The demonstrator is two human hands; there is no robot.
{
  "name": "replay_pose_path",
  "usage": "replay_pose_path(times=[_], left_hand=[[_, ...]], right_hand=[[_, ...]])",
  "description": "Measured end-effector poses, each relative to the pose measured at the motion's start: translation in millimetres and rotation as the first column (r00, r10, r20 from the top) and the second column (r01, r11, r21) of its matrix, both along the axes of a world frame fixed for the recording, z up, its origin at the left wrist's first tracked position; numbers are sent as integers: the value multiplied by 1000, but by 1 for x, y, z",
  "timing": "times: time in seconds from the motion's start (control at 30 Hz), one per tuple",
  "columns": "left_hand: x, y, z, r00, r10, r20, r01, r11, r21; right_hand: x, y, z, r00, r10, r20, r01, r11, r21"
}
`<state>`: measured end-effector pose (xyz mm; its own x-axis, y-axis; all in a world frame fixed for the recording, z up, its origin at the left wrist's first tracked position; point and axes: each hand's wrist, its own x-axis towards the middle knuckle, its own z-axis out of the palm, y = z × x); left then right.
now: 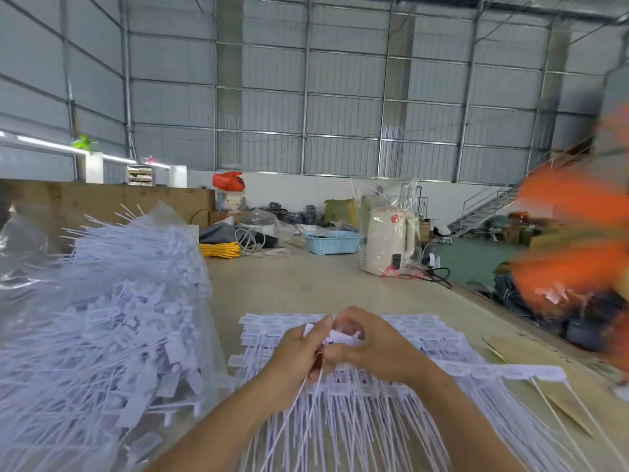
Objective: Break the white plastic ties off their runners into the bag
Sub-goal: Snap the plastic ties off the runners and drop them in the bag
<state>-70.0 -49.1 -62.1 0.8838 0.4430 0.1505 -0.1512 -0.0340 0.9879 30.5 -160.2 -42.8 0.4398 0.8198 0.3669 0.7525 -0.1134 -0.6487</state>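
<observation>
While both hands meet above the table (pixel 306 281):
Left hand (pixel 299 349): fingers curled round white ties (pixel 335 335).
Right hand (pixel 371 345): pinching same ties.
Bag (pixel 112 321): left, heaped full.
Runners (pixel 408 396): spread beneath.

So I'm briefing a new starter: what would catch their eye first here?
The clear bag heaped with white ties, at left. Then both hands, left hand and right hand, pinching ties over the sheets spread in front. A blurred orange figure moves at right.

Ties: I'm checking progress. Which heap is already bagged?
The heap of ties on the left, inside the clear plastic bag; the sheets of ties under the hands lie bare on the table.
</observation>
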Motion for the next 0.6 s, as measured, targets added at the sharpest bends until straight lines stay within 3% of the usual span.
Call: replay_pose_path(times=[0.17,0.27,0.37,0.47,0.53,0.6], left_hand=[[-1,2,1,995,94,-36,-89,990,107],[0,8,5,985,111,-134,-97,989,108],[-1,7,9,951,33,-307,5,992,125],[-12,17,22,893,-143,-427,168,986,20],[-24,38,36,904,-280,-324,239,958,-160],[-31,61,45,975,-215,-53,180,909,-376]], right_hand=[[0,2,-6,992,90,93,-90,996,-1],[4,2,-7,990,125,59,-127,992,23],[4,2,-11,985,171,19,-171,985,4],[12,-6,-9,995,99,23,-98,995,-11],[27,-25,-3,995,-51,80,52,999,-5],[42,-45,2,982,-190,26,185,974,133]])
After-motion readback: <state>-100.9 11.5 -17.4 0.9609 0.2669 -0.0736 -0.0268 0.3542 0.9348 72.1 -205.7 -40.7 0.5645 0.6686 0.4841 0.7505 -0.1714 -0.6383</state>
